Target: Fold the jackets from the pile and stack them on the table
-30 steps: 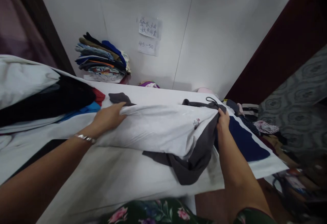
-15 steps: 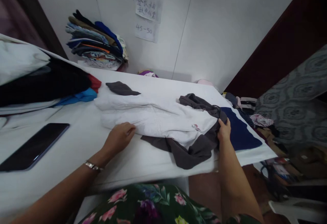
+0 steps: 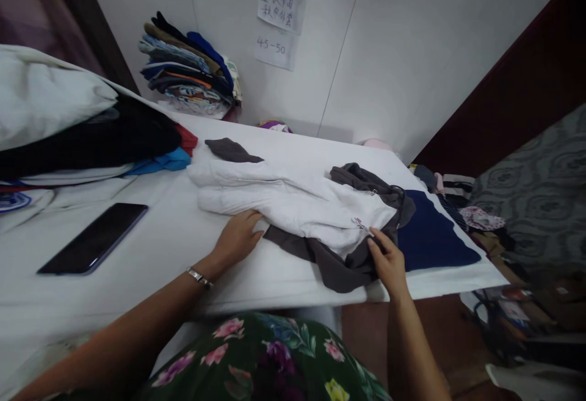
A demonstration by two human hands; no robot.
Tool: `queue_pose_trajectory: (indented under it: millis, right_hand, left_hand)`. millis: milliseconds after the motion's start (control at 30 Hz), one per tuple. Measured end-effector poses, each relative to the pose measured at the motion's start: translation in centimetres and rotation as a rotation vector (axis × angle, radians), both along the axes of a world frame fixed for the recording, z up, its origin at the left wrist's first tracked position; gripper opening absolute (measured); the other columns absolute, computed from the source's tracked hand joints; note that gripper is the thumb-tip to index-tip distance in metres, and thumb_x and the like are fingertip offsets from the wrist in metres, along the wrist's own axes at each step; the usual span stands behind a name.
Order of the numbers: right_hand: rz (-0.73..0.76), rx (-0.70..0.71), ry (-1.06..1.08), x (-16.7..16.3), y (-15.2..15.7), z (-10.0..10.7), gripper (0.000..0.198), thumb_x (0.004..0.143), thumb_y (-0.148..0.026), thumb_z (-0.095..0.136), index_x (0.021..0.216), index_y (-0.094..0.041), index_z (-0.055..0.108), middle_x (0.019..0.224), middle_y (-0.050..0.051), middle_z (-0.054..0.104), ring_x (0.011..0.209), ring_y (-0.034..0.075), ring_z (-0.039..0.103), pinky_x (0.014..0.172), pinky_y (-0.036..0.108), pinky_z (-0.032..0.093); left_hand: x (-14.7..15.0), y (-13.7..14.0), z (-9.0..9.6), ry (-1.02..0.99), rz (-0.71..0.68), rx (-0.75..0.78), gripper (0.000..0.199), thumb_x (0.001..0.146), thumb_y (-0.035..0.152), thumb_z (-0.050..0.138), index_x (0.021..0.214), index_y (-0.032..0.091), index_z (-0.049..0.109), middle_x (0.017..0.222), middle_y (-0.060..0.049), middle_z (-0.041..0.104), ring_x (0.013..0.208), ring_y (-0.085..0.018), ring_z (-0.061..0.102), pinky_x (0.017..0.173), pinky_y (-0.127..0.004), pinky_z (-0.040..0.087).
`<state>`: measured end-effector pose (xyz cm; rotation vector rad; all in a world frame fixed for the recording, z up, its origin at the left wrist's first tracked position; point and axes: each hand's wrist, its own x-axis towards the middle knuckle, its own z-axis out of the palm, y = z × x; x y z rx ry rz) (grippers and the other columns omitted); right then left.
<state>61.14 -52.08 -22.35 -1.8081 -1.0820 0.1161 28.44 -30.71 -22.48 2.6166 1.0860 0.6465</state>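
A white jacket (image 3: 293, 199) with dark grey sleeves and a grey hood lies spread on a white-covered table (image 3: 293, 282). A small embroidered logo marks its chest near the right end. My left hand (image 3: 238, 239) is at the jacket's near edge, fingertips on the white cloth and thumb held apart from them. On the right, my right hand (image 3: 389, 262) rests on the jacket between the logo and the grey fabric. Its fingers are stretched and apart. One grey sleeve (image 3: 339, 273) is bent along the near side; another grey piece (image 3: 233, 151) sticks out at the far left.
A phone (image 3: 94, 239) lies on the left of the table, before piled clothes (image 3: 86, 138). Folded garments (image 3: 187, 68) are stacked by the wall, beside paper signs (image 3: 277, 22). Dark blue cloth (image 3: 434, 233) lies under the jacket's right end; more clothes (image 3: 480, 218) are beyond.
My right hand has let go of the grey fabric at the right end and moved left to the logo. My left hand has uncurled onto the near edge. The view has shifted slightly.
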Motion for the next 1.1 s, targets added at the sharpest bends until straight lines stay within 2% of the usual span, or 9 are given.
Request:
queue_pose_trajectory:
  millis: [133,233,300,400,500,667,767,967,1100]
  right_hand:
    - [0.284,-0.027,-0.161,-4.6,-0.3,1.4,0.034,0.089,-0.036,0.057,0.120,-0.024,0.066,0.122,0.010,0.068,0.120,0.025,0.059,0.112,0.052,0.033]
    - [0.514,-0.132,-0.278,-6.9,0.5,1.7,0.044,0.090,-0.035,0.059,0.133,-0.027,0.056,0.132,0.008,0.062,0.126,0.024,0.054,0.116,0.052,0.028]
    - [0.596,-0.236,-0.344,-7.9,1.4,1.6,0.053,0.088,-0.036,0.061,0.139,-0.028,0.049,0.140,0.008,0.054,0.132,0.025,0.048,0.115,0.053,0.028]
    - [0.580,-0.338,-0.427,-8.5,2.8,1.5,0.062,0.085,-0.036,0.064,0.143,-0.026,0.045,0.148,0.010,0.045,0.137,0.028,0.041,0.114,0.055,0.030]
    - [0.551,-0.374,-0.451,-8.4,3.6,1.3,0.060,0.084,-0.031,0.064,0.142,-0.023,0.046,0.147,0.011,0.046,0.135,0.028,0.043,0.111,0.054,0.035]
    - [0.551,-0.268,-0.469,-8.4,4.2,0.2,0.035,0.089,-0.019,0.052,0.121,-0.021,0.065,0.126,0.010,0.065,0.123,0.026,0.055,0.103,0.046,0.047]
    - [0.551,-0.200,-0.438,-8.5,4.1,-0.1,0.029,0.091,-0.018,0.049,0.109,-0.023,0.070,0.105,0.008,0.073,0.105,0.024,0.065,0.092,0.042,0.054]
    - [0.511,-0.020,-0.119,-7.3,3.0,1.5,0.019,0.089,-0.028,0.057,0.097,-0.024,0.073,0.093,0.005,0.075,0.087,0.021,0.071,0.078,0.032,0.057]
    - [0.569,-0.160,-0.064,-6.8,3.0,2.2,0.020,0.089,-0.029,0.056,0.094,-0.023,0.074,0.091,0.005,0.075,0.086,0.021,0.070,0.077,0.032,0.055]
  left_hand:
    - [1.4,1.9,1.1,-0.023,0.043,0.106,0.044,0.080,0.022,0.055,0.123,0.015,0.057,0.130,-0.016,0.057,0.121,-0.031,0.050,0.103,-0.045,0.041]
    - [2.7,3.7,1.9,-0.007,0.061,0.145,0.048,0.079,0.023,0.056,0.127,0.015,0.055,0.134,-0.016,0.054,0.126,-0.031,0.047,0.106,-0.046,0.038]
    - [3.4,5.0,2.1,0.036,0.042,0.144,0.054,0.078,0.024,0.059,0.131,0.016,0.053,0.137,-0.015,0.052,0.129,-0.031,0.045,0.108,-0.046,0.035]
    - [4.1,6.8,1.7,0.116,-0.034,0.113,0.064,0.076,0.027,0.062,0.138,0.020,0.047,0.145,-0.014,0.047,0.134,-0.031,0.040,0.112,-0.048,0.029]
    - [4.4,8.1,0.7,0.172,-0.103,0.066,0.074,0.075,0.034,0.064,0.144,0.021,0.039,0.151,-0.014,0.040,0.140,-0.030,0.034,0.115,-0.049,0.023]
    - [5.2,8.0,-0.6,0.124,-0.050,0.074,0.079,0.074,0.040,0.064,0.145,0.021,0.036,0.151,-0.015,0.040,0.140,-0.031,0.034,0.116,-0.054,0.016]
    - [5.7,7.4,-0.7,0.093,-0.006,0.097,0.071,0.075,0.035,0.064,0.141,0.019,0.043,0.148,-0.017,0.044,0.138,-0.032,0.036,0.114,-0.057,0.016]
    - [5.1,8.5,0.7,0.067,-0.072,0.075,0.045,0.076,0.020,0.059,0.121,0.022,0.060,0.134,-0.013,0.058,0.128,-0.029,0.048,0.111,-0.053,0.022]
    - [4.3,9.0,1.8,0.002,-0.042,0.018,0.035,0.080,0.014,0.046,0.108,0.022,0.066,0.118,-0.008,0.068,0.119,-0.024,0.056,0.107,-0.046,0.030]
